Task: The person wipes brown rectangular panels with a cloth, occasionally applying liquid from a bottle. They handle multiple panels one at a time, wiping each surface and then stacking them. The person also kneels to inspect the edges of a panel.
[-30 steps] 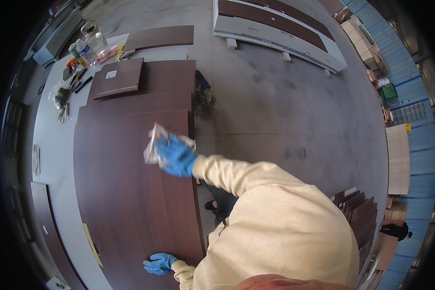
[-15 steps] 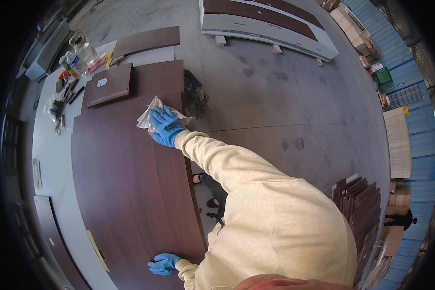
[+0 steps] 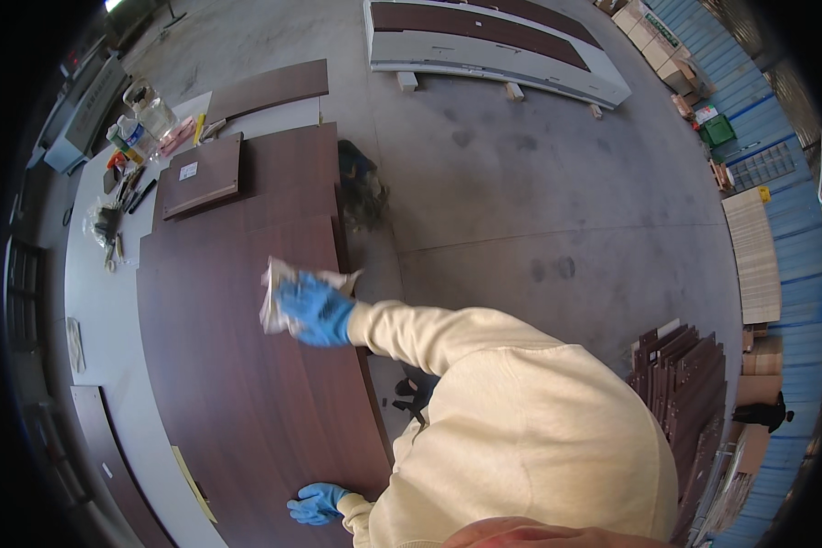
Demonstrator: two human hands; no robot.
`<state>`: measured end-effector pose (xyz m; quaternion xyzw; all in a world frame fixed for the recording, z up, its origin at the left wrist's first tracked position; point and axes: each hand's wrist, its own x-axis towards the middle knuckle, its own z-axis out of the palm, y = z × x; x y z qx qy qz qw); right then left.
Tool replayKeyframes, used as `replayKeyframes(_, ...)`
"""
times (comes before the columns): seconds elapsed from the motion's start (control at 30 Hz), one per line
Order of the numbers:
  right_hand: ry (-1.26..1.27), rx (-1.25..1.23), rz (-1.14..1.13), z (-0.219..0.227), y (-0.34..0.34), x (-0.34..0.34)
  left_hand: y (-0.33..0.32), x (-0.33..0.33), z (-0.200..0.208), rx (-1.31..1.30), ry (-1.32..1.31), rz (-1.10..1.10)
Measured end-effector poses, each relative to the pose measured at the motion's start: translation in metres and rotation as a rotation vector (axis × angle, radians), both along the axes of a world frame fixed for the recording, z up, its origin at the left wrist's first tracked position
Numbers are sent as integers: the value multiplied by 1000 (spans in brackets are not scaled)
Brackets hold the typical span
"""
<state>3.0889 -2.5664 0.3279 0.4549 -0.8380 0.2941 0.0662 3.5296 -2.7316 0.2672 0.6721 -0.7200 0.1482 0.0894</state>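
My right hand (image 3: 312,309), in a blue glove, presses a crumpled white cloth (image 3: 279,290) flat against a long dark brown wooden panel (image 3: 237,393) that lies on a grey worktable (image 3: 110,347). The cream sleeve of that arm reaches out over the panel's right edge. My left hand (image 3: 316,503), also gloved in blue, rests on the near end of the same panel with its fingers spread and holds nothing.
A smaller brown board (image 3: 201,173) lies on the panel's far end. Bottles (image 3: 151,114), tools and small items clutter the table's far left. A dark bundle (image 3: 361,183) sits on the concrete floor beside the table. Stacked brown panels (image 3: 680,374) stand at right; long boards (image 3: 493,36) lie farther off.
My right hand slid the cloth away along the panel, then drew it back toward me. My left hand has stayed on the near end.
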Motion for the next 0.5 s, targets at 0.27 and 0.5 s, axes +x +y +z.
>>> replayKeyframes(0.27, 140, 126, -398, -1, -11, -100, -4, 9, -6, -106, 90, -64)
replayKeyframes(0.5, 150, 1, -370, -6, -14, -99, -3, 5, -3, -196, 74, -94)
